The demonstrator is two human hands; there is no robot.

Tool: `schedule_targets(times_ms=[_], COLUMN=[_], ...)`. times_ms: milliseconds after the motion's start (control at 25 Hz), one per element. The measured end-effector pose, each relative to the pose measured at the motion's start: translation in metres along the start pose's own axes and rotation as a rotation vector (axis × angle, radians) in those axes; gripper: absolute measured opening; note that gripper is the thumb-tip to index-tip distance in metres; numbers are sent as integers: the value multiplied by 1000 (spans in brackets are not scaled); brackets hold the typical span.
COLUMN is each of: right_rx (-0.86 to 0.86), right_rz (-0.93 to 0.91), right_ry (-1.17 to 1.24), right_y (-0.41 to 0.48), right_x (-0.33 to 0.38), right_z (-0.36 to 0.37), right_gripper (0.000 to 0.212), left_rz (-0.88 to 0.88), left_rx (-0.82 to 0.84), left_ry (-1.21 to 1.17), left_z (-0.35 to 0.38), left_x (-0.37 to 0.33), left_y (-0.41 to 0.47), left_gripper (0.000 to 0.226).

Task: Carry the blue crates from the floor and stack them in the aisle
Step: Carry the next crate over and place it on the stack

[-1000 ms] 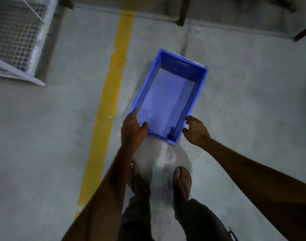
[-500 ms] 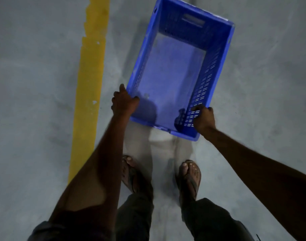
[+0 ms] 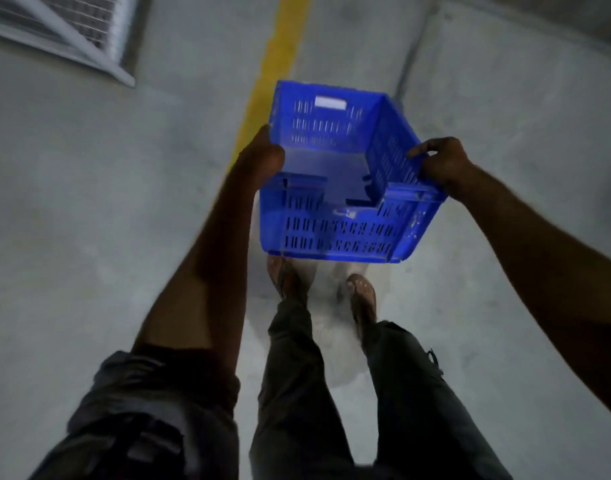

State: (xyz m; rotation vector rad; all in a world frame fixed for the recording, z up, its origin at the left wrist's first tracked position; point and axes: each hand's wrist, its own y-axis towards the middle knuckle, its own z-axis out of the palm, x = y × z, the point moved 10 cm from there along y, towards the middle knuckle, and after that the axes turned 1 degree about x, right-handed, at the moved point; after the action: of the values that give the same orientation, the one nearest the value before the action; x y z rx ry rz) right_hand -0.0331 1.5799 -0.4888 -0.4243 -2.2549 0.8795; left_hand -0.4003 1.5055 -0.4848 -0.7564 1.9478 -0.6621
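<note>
While sandalled feet (image 3: 361, 296) stand at 6 o'clock on the concrete floor (image 3: 89, 209), the blue crate (image 3: 332, 233) hangs above them, clear of the floor. Left hand (image 3: 262, 157) grips its 9 o'clock rim, right hand (image 3: 442, 164) its 3 o'clock rim, fingers curled round the edge. Yellow line (image 3: 283, 46) at 12 o'clock; wire-mesh frame (image 3: 72, 26) at 10 o'clock.

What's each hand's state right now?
Left hand: closed, gripping the blue crate by its left rim.
Right hand: closed, gripping the same crate's right rim.
</note>
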Motion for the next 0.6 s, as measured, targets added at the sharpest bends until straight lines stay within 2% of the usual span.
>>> schedule_targets(times_ms=[120, 200, 280, 360, 480, 600], right_rx=[61, 182, 265, 297, 402, 531], right_rz=[-124, -285, -460, -541, -601, -793], right_ry=[-148, -321, -437, -461, -538, -678], right_y=[-69, -125, -185, -241, -319, -404], right_x=[55, 82, 98, 105, 106, 97], right_z=[2, 26, 49, 69, 118, 177], right_gripper=[37, 48, 53, 47, 41, 41], left_rz=[-40, -80, -142, -194, -319, -446], left_rx=[-17, -176, -333, -456, -635, -800], left_ry=[-54, -86, -97, -98, -188, -263], left_z=[-36, -63, -75, -76, -69, -42], left_x=[56, 67, 78, 109, 181, 253], left_y=[-80, -176, -274, -354, -473, -586], left_gripper=[92, 96, 84, 71, 65, 52])
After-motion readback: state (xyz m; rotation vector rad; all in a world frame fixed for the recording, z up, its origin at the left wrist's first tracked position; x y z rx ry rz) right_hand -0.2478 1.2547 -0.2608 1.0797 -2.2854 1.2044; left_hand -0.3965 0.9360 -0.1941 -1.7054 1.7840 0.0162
